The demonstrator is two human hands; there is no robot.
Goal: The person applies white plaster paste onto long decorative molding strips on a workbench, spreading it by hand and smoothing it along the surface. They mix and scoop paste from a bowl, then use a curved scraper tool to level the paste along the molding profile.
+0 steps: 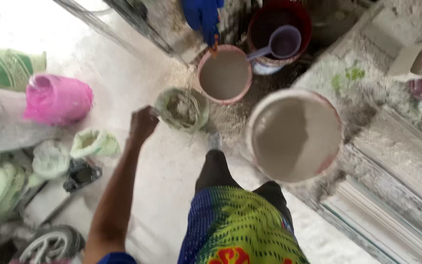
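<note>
left hand [142, 123] out ahead now, curled into a fist on the rim of a small green bag [181, 108], and the bag sits open on the dusty floor [137, 73] with grey-brown powder showing inside. right hand? nowhere in the shot, so i cannot tell what it is doing. the person's own leg and shoe [214, 141] stand just beside the bag.

just past the bag stands a pink-rimmed bucket [224, 74], full of a smooth grey-beige mix nearly to the top. a second person's blue-gloved hand [202, 17] hangs over its far rim. to the right, a larger white bucket [294, 134] holds the same pale mix, also well filled. behind them a dark red bucket [279, 29] with a purple scoop [282, 43] resting in it.

off to the left, a pink sack [57, 99], a pale green bag [94, 143] and other sacks piled near a wheel [50, 244].

so as it looks: two buckets already filled, powder left in the small bag, spill scattered on the floor around them. whether more powder is needed i can't judge from here.
</note>
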